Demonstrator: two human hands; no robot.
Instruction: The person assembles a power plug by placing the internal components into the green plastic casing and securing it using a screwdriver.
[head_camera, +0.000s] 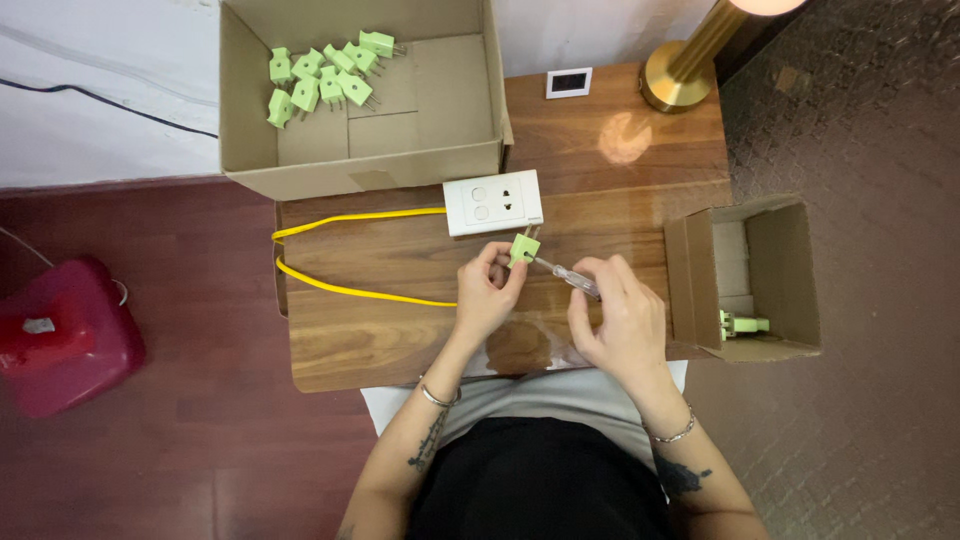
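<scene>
Over the near half of the wooden table (400, 340), just below the white socket plate (493, 202), my two hands work close together but do not touch each other. My left hand (483, 300) has thumb and fingertips pinched on a small light green plug (524, 247), held raised above the tabletop with its prongs pointing up and away from me. My right hand (620, 320) is closed around a screwdriver (566, 276) with a clear handle; its slim metal shaft runs leftward and its tip meets the plug, though the exact contact point is too small for me to confirm. A yellow cable (340, 287) leaves the left edge of the socket plate, loops out past the table's left edge and returns toward my left wrist. At the far left of the table stands a large open cardboard box (460, 110) holding a cluster of matching green plugs (325, 75) in its back left corner. At the right edge of the table a smaller open cardboard box (780, 260) holds one further green plug (742, 324) at its near side. Behind, I note a small white wall-type switch plate (568, 82) lying flat and the brass base of a lamp (677, 85). On the floor to my left sits a red container (60, 335).
</scene>
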